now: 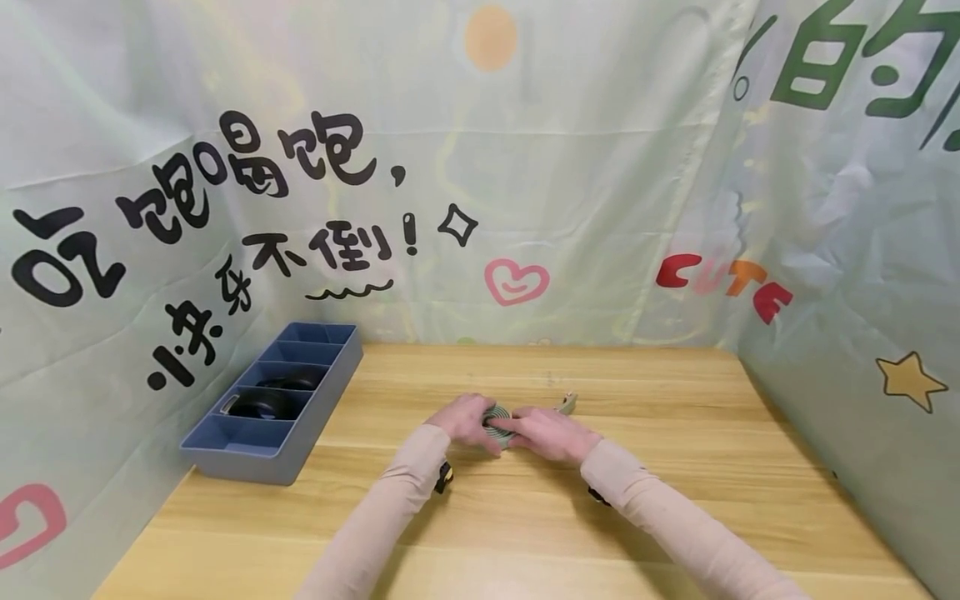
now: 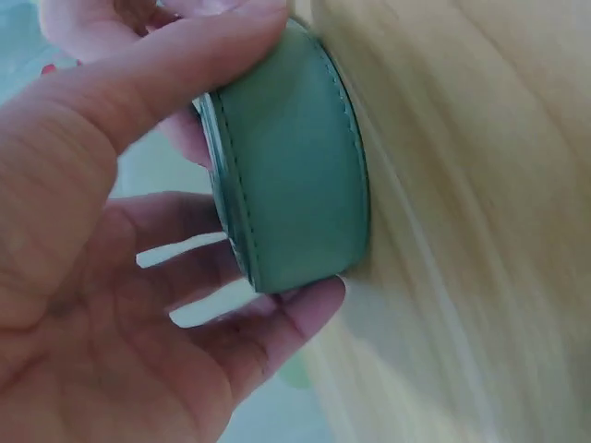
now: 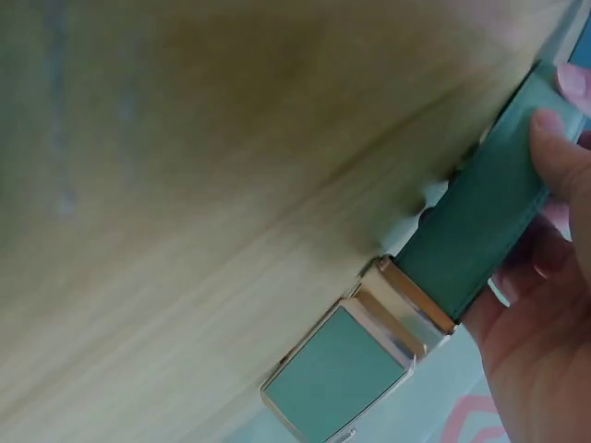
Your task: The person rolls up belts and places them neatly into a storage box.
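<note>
A green leather belt [image 1: 496, 414] stands on its edge on the wooden table, wound into a coil. Around its far-left side my left hand [image 1: 465, 419] curls; in the left wrist view thumb and fingers grip the stitched outer turn of the belt [image 2: 295, 166]. From the other side my right hand [image 1: 551, 434] holds the coil, with the thumb against the strap [image 3: 480, 217] in the right wrist view. The buckle end sticks out past the right hand, its metal buckle [image 3: 337, 374] inlaid with green.
At the back left stands a blue divided tray [image 1: 309, 450]; two of its compartments hold dark coiled items [image 1: 262, 404], one with a metal buckle. Printed cloth [image 1: 585, 208] hangs behind the wooden table [image 1: 637, 367] and along both sides.
</note>
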A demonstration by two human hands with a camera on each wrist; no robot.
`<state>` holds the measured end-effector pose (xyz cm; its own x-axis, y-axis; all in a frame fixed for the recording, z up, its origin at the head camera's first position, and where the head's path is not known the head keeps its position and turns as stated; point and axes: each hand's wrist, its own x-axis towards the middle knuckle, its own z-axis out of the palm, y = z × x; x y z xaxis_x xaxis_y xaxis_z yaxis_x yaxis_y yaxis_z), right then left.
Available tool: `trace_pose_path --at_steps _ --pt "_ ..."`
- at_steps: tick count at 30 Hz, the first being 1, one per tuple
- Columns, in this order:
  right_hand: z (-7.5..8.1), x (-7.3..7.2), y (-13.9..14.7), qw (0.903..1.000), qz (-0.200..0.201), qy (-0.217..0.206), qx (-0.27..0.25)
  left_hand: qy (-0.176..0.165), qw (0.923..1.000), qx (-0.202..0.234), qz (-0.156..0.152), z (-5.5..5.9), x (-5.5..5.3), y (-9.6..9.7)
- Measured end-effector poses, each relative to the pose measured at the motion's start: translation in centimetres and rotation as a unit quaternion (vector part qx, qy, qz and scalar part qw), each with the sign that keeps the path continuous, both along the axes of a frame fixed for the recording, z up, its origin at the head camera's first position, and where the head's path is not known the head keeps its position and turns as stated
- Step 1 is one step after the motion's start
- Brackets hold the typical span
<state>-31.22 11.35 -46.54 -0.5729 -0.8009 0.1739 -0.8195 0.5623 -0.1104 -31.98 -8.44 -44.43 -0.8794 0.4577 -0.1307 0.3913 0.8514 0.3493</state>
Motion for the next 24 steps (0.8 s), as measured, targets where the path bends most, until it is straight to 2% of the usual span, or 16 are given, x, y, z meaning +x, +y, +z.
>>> trace_pose_path --at_steps 4,7,11,13,15,17,20,24 --pt "-0.2 0.3 0.0 0.9997 -0.003 0.022 0.008 -0.01 0.9999 -0.004 -0.006 0.0 -0.1 0.0" --pt "-0.4 0.4 0.0 0.9995 -0.002 0.032 0.002 -0.015 0.9998 -0.009 0.011 0.1 0.1 0.1" --pt "-0.6 0.4 0.2 0.998 0.012 0.061 0.006 0.004 0.9993 -0.017 0.033 0.0 0.5 0.3" --pt "-0.6 0.3 0.2 0.9959 0.014 0.086 0.024 0.012 0.9994 -0.01 0.032 0.0 0.5 0.3" --pt "-0.3 0.1 0.4 0.9938 0.014 0.101 0.044 0.005 0.9998 0.003 0.02 0.0 0.3 0.2" --pt "-0.1 -0.2 0.6 0.9942 0.018 0.095 0.046 -0.006 0.9999 0.01 0.001 0.1 0.0 0.0" --pt "0.0 -0.7 0.8 0.9979 0.029 0.055 0.021 -0.022 0.9995 0.011 -0.02 0.2 -0.2 -0.2" --pt "-0.2 -1.3 0.6 0.9992 0.035 0.01 -0.015 -0.012 0.9999 -0.002 0.001 0.2 0.0 0.1"
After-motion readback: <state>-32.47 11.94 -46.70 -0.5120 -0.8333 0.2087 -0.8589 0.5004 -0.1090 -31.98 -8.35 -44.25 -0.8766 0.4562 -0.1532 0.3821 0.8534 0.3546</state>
